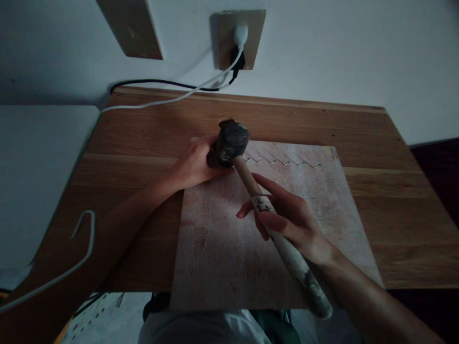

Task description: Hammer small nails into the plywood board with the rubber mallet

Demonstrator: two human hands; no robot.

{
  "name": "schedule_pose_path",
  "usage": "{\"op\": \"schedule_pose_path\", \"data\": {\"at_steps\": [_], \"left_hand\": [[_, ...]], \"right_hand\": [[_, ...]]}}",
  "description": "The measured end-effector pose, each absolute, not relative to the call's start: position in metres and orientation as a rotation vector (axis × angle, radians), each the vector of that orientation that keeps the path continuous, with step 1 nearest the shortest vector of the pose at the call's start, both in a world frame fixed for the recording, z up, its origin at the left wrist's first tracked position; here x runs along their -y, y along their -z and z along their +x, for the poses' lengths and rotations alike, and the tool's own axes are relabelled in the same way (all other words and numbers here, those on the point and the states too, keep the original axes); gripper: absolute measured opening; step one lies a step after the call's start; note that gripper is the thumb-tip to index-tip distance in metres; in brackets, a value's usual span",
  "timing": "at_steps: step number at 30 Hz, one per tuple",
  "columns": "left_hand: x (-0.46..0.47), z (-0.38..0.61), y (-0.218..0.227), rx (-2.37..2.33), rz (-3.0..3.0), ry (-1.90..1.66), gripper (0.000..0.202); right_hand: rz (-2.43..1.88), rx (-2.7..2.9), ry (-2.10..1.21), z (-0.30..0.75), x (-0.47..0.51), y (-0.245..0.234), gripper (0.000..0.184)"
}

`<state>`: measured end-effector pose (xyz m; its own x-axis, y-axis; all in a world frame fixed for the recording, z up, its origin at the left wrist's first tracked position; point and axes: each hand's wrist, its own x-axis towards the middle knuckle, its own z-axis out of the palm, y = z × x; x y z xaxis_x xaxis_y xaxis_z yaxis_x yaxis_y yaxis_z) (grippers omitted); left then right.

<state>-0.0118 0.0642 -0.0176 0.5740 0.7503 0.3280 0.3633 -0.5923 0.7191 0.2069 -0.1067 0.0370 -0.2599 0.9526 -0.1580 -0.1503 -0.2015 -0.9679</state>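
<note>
My right hand (297, 220) is wrapped around the wooden handle of a rubber mallet (290, 253), whose black head points away from me. The mallet head hides most of the fingers of my left hand (195, 162). That hand is curled at the far left part of a flat board (215, 253), its thumb stretched beneath the head; what its fingers pinch is hidden. To the right of the head, several small nails (286, 163) stand in a row along the far part of the board, casting short shadows.
The board lies on a wooden table (387, 205) against a wall. White and black cords (172, 100) run along the table's back edge to a wall outlet (258, 33). A white surface (39, 167) is at the left. A white cable (71, 270) crosses my left forearm.
</note>
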Motion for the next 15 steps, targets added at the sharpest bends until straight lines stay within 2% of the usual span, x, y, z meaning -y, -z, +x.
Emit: {"op": "schedule_pose_path", "data": {"at_steps": [9,15], "left_hand": [[-0.0667,-0.0135,0.0239,-0.816,2.209,-0.885,0.039],[-0.0649,-0.0136,0.0154,-0.859,2.248,-0.821,0.041]], "right_hand": [[-1.203,1.182,-1.662,0.2066,0.1027,-0.0333,0.066],[-1.228,1.122,-1.69,0.2073,0.1006,-0.0383,0.063]]}}
